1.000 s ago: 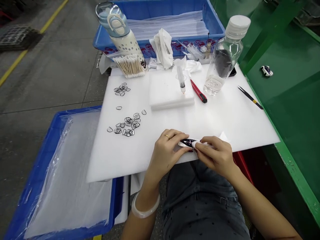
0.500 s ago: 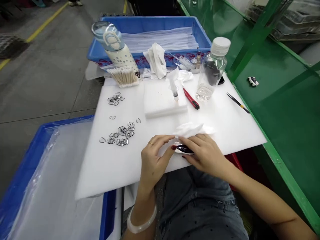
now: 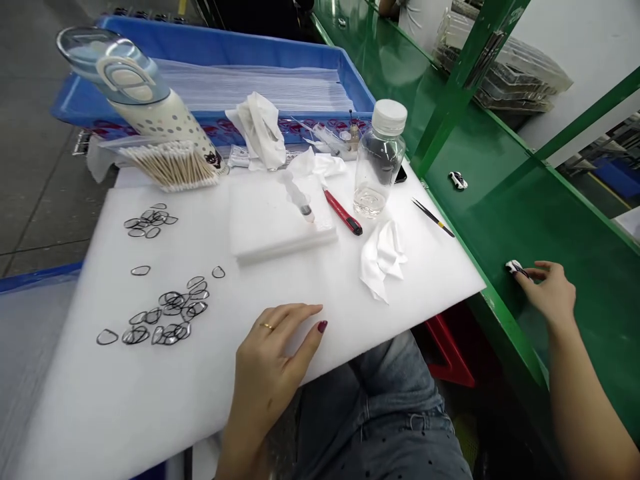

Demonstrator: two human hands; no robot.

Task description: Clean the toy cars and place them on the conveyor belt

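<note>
My left hand [image 3: 277, 353] rests near the front edge of the white foam board [image 3: 280, 287], fingers apart and holding nothing. Out to the right, my right hand [image 3: 547, 290] pinches a small white and black toy-car-like piece [image 3: 515, 267] over the green surface [image 3: 493, 220]. A similar small piece [image 3: 457, 180] lies farther back on that surface. On the board are a crumpled white tissue [image 3: 383, 257], a red cutter [image 3: 343, 212], black tweezers [image 3: 433, 217] and a syringe [image 3: 300, 200] on a foam block [image 3: 270, 227]. Several thin dark rings [image 3: 173, 303] lie at the left.
A clear bottle [image 3: 380, 160] with a white cap stands at the back right of the board. Behind are cotton swabs [image 3: 170, 163], a tilted dotted flask [image 3: 165, 117] and a blue crate [image 3: 215, 40]. A green post [image 3: 450, 87] rises beyond. Part of a person shows at the top.
Both hands were together around the dark and white piece; my right hand has moved far right with it onto the green surface. My left hand has let go. The view has shifted right.
</note>
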